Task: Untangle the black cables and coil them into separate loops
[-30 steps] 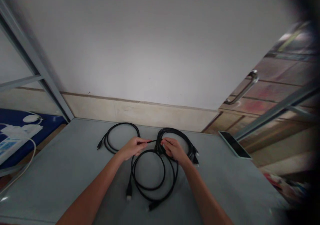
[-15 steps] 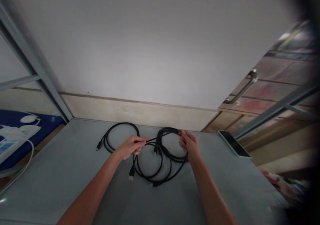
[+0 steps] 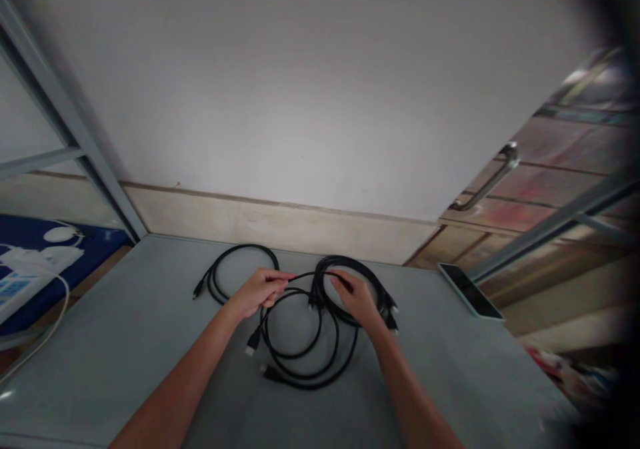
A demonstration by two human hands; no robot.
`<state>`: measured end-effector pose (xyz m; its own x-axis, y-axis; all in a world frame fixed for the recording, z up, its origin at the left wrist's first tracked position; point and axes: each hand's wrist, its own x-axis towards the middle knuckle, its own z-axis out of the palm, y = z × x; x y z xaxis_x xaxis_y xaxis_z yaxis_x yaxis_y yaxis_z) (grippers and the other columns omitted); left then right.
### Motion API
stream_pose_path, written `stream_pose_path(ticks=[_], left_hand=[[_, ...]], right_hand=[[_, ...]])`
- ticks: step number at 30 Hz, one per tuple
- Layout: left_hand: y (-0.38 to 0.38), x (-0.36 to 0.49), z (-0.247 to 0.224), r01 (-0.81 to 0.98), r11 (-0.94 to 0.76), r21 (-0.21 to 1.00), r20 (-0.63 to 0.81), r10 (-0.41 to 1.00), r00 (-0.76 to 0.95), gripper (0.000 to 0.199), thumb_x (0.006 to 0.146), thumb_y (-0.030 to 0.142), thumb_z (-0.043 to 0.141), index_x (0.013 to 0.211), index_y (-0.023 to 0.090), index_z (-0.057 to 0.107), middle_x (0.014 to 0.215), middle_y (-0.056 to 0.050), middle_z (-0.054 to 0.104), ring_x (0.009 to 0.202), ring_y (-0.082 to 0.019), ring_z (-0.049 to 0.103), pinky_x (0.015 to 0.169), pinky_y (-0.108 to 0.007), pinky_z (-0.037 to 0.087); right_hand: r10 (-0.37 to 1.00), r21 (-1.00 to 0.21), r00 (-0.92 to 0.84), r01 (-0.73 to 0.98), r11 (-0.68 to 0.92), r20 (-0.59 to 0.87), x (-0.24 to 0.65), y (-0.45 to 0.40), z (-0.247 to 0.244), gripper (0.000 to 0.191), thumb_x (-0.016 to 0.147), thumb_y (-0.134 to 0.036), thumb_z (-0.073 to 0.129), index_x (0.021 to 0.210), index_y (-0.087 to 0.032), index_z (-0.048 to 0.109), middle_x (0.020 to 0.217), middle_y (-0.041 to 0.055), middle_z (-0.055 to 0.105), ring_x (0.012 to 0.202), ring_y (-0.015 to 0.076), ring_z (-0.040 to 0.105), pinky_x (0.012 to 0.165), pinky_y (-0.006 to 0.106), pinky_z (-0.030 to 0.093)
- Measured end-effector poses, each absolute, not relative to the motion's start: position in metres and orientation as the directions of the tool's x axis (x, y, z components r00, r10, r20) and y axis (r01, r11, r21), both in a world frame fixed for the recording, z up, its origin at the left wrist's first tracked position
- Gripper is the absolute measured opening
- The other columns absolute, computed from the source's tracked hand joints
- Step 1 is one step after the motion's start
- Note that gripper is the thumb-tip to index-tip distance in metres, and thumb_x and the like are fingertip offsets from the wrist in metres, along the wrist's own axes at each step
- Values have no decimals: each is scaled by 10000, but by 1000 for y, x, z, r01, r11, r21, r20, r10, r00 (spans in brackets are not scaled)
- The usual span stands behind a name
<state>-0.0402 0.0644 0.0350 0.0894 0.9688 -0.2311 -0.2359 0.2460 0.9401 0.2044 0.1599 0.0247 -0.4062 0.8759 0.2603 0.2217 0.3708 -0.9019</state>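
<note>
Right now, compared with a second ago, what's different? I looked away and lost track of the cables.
The two lower plugs have shifted left and away from the person. The right hand went right, then came back left; its exact grip is unclear. The left hand still pinches the black cable. The left coil and phone stayed put.

No readable text, labels, brands, numbers or signs on anything in view.

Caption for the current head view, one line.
Left hand and right hand hold a black cable above coiled cables; phone at right.
</note>
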Motion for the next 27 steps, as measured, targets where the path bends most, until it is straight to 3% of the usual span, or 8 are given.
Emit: stream_pose_path(ticks=[2,5,9,12,16,22,27], left_hand=[[65,-32,33,-229,198,953,-194,980,43,574,749,424,718,1210,90,648,590,90,301,470,-37,207,425,-208,114],[65,-20,29,-168,131,977,-133,991,2,555,798,474,648,1209,101,646,562,92,300,450,-47,231,418,-209,156],[65,-8,25,-32,118,992,-116,992,55,520,847,465,568,1219,108,639,529,83,352,421,-59,288,427,-216,212],[64,-4,24,-42,118,992,-113,989,98,529,839,470,580,1220,107,630,547,75,384,433,-64,318,449,-219,243],[65,-8,26,-142,142,980,-130,988,89,513,812,482,621,1158,104,640,593,67,385,486,-72,324,486,-222,253],[67,-15,23,-49,90,995,-87,994,61,307,840,449,616,860,147,663,747,-10,551,692,-114,463,627,-218,339],[66,-22,20,-185,161,969,-147,985,87,330,807,479,660,831,151,632,732,3,534,656,-94,454,618,-198,369]], right_hand=[[844,-856,-448,270,442,295,196,151,23,274,851,-404,610,1006,-208,725,944,90,718,900,258,649,795,380,519],[807,-812,-497,296,503,318,187,139,23,278,887,-387,580,1068,-224,714,986,102,721,938,281,654,864,415,502],[728,-737,-582,299,606,363,183,132,24,249,909,-346,565,1086,-261,717,954,97,698,877,258,641,835,394,498],[715,-714,-590,309,628,375,184,135,24,204,915,-328,559,971,-259,742,847,87,691,784,241,632,772,372,501],[792,-745,-414,315,588,450,194,149,24,169,876,-332,600,867,-242,742,845,89,718,799,260,654,788,390,512],[843,-725,-134,453,520,521,217,169,26,246,867,-392,587,897,-202,740,889,104,740,815,257,668,782,374,518],[840,-732,41,516,446,541,237,185,25,360,877,-471,557,903,-163,743,866,109,747,783,256,671,739,345,502]])
